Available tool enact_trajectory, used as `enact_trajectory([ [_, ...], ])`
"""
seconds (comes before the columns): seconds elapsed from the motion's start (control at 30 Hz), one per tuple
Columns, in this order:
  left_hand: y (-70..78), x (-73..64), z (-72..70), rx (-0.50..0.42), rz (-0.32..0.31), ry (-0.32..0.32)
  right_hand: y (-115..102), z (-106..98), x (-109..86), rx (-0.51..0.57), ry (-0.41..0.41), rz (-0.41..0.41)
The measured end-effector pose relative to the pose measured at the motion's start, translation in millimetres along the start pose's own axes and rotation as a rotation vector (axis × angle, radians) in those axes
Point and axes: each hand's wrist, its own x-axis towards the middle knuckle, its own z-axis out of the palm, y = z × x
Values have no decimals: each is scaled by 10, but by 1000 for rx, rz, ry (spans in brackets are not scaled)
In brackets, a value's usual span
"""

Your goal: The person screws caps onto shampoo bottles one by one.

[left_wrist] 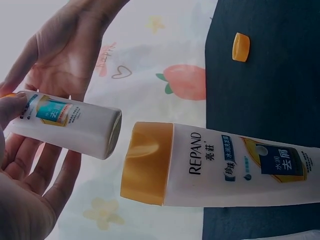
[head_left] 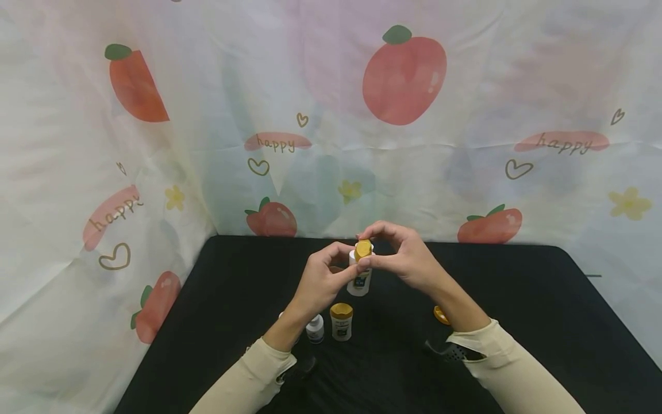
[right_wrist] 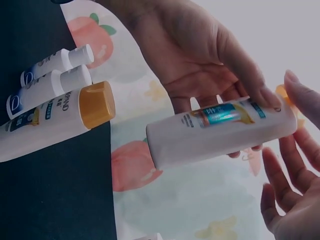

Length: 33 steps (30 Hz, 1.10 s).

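Observation:
My left hand (head_left: pixel 322 280) holds a white shampoo bottle (right_wrist: pixel 215 132) off the table, its thumb lying along the front label near the top. On the bottle's top end, my right hand (head_left: pixel 408 259) pinches a gold cap (head_left: pixel 364 249) between thumb and fingers. Both hands meet around that cap, and the fingers partly cover it in the wrist views. In the left wrist view the held bottle hangs tilted, its base towards a second white REPAND shampoo bottle (left_wrist: pixel 230 167) with a gold cap, which stands on the table in front of me.
Two white bottles with white caps, one by the left forearm (head_left: pixel 314 329), stand left of the gold-capped bottle. A loose orange-gold cap (head_left: pixel 441 314) lies by my right forearm. Black cloth (head_left: pixel 248 270) covers the table; a printed curtain (head_left: pixel 331 172) hangs behind it.

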Motion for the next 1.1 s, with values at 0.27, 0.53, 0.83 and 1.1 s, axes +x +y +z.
enact_trajectory([
  [0.27, 3, 7, 7, 36, -1, 25, -15, 52, -13, -19, 55, 38],
  [0.53, 0, 16, -63, 9, -22, 13, -40, 26, -38, -26, 9, 38],
  [0.83, 0, 11, -78, 16, -39, -7, -62, -7, -64, -58, 25, 37],
  [1.1, -4, -3, -45, 33, -33, -14, -55, 9, -101, -82, 67, 67],
])
